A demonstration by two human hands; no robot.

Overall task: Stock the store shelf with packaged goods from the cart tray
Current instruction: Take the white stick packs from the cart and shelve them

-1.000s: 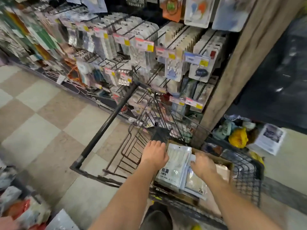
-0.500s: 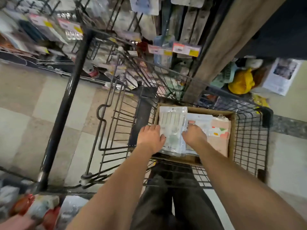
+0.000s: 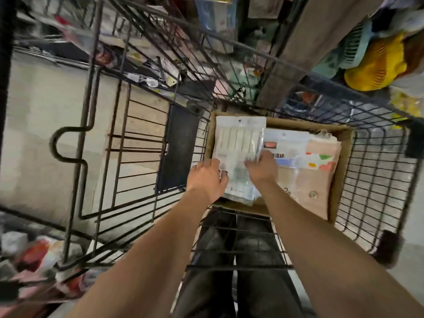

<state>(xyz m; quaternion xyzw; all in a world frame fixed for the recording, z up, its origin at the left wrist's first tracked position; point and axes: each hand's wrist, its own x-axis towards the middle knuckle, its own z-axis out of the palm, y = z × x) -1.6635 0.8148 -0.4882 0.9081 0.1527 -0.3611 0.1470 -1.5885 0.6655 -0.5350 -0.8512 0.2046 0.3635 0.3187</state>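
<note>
Reaches, arms outstretched, into the cardboard box (image 3: 298, 124), left hand (image 3: 207, 177) and right hand (image 3: 262, 169) grasping the near end of the clear packet (image 3: 238, 140).

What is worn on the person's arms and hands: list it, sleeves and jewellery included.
Both forearms are bare to the frame's edge: no sleeves, watch or bracelet. The left hand and right hand wear no gloves; the fingers are too blurred to rule out rings.

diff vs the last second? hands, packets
Head view tipped down onto the cart. Left hand and right hand kept gripping the white packet by its side edges in the cardboard box; nothing lifted or let go. Packets beside it unmoved.
</note>
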